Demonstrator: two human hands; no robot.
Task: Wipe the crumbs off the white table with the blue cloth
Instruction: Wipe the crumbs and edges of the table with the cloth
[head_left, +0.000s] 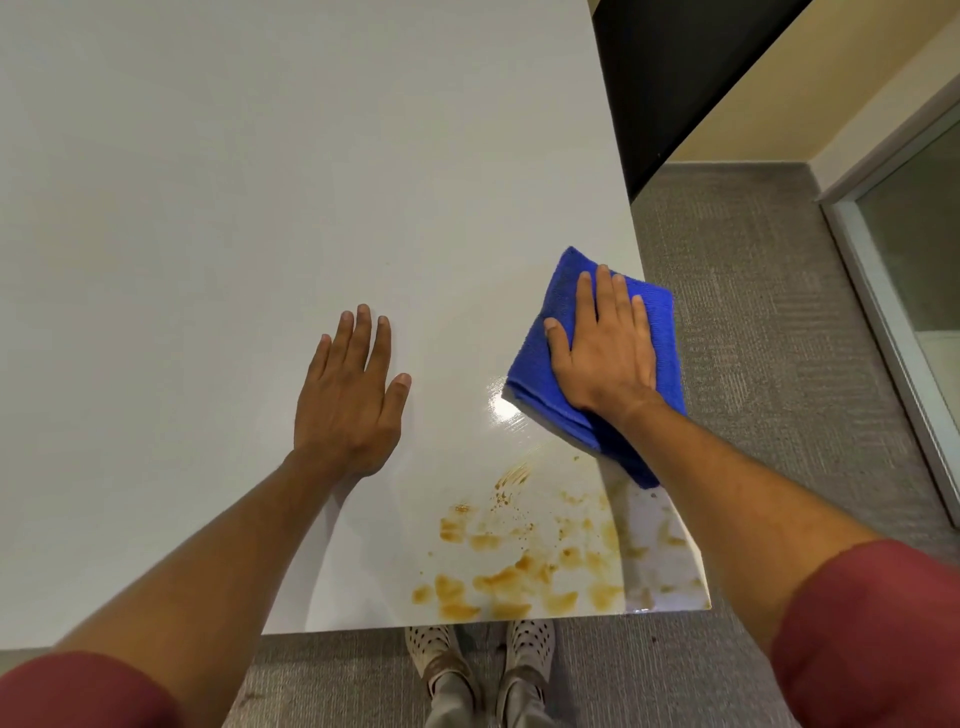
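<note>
A folded blue cloth (540, 353) lies at the right edge of the white table (234, 208), partly hanging over it. My right hand (605, 343) presses flat on top of the cloth, fingers spread. My left hand (350, 400) rests flat on the bare tabletop to the left, palm down, holding nothing. Orange-brown crumbs and smears (519, 566) cover the table's near right corner, below the cloth. A wet glossy streak (501, 410) shines beside the cloth's near left corner.
Grey carpet (753, 312) lies to the right of and below the table. My feet in perforated shoes (478, 670) stand at the near edge. A dark panel (675, 78) and a glass door frame (893, 291) are at the far right.
</note>
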